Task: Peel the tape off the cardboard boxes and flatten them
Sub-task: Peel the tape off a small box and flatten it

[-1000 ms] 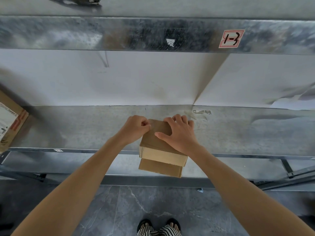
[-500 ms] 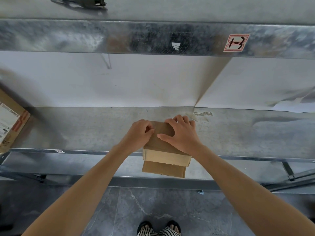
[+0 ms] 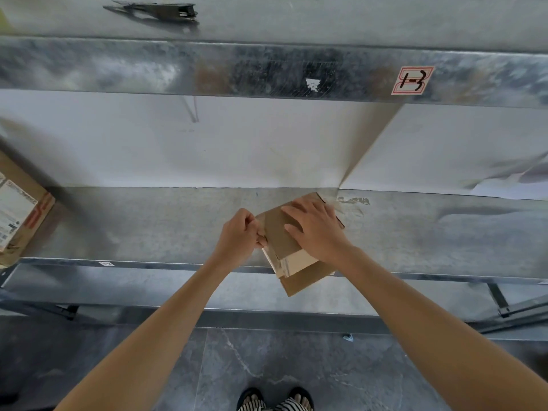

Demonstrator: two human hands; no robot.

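Observation:
A small brown cardboard box (image 3: 281,238) lies on the metal shelf (image 3: 148,226), its near end hanging over the shelf's front edge. It is turned at an angle, with a flap (image 3: 299,283) sticking out below and clear tape along its left near edge. My right hand (image 3: 317,229) lies flat on top of the box with fingers spread. My left hand (image 3: 240,235) is curled at the box's left edge, fingertips pinching there; what they pinch is too small to make out.
Another cardboard box with a shipping label (image 3: 17,215) stands at the shelf's far left. A dark folded tool (image 3: 160,11) lies on the upper shelf. A label reading 1-3 (image 3: 412,81) is stuck on the upper beam. White paper (image 3: 504,185) lines the back.
The box has turned clockwise and slid slightly right on the shelf. My right hand stayed flat on top. My left hand stays curled at the left edge.

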